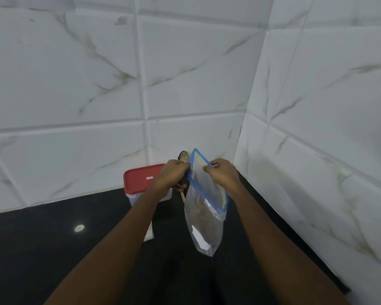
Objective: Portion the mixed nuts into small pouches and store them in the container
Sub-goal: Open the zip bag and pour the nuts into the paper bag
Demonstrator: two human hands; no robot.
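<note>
A clear zip pouch [205,219] with a blue zip edge hangs in the air above the black counter, tilted, its mouth held apart. My left hand [172,176] pinches the pouch's left rim and also grips a spoon [184,158] with a wooden handle that carries a dark load at its top. My right hand [221,173] pinches the right side of the rim. Behind my left hand stands a clear container [133,198] closed with a red lid [139,178].
The black counter [53,243] runs into a corner of white marbled wall tiles [317,128]. A pale packet [149,233] lies on the counter, partly hidden by my left forearm. A light reflection shows on the counter at left.
</note>
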